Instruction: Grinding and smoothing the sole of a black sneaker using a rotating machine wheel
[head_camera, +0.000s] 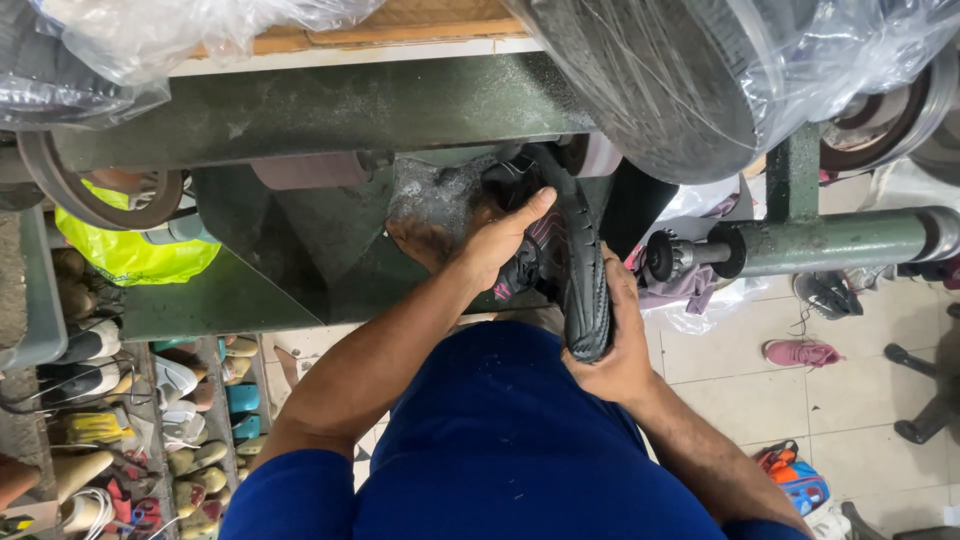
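Both hands are gripping a black shoe (570, 270) up against a green metal machine (330, 110) whose painted surface is looking dusty and scuffed. The shoe is standing on edge, its ribbed rubber sole turned toward the right and its dark upper, marked with pink, facing left. The left hand (497, 243) is pressing on the upper, its thumb stretching along the sole's rim, so its grip is closing on the shoe's side. The right hand (620, 345) is cupping the heel end from below, fingers wrapping around the rounded sole, its grip also holding the shoe. The toe end is reaching up under a round wheel (590, 155) on the machine's shaft; whether the two are touching cannot be told.

Crinkled clear plastic sheeting (720, 70) is draping over a large dark drum above. A smooth green steel bar (830, 242) is jutting out at the right. On the pale tiled floor (730, 360) a pink sneaker (800, 352) is lying well apart from the hands. At the left, rows of mixed shoes (190, 400) are filling a rack, and a glossy yellow-green bag (130, 255) is sitting above them.
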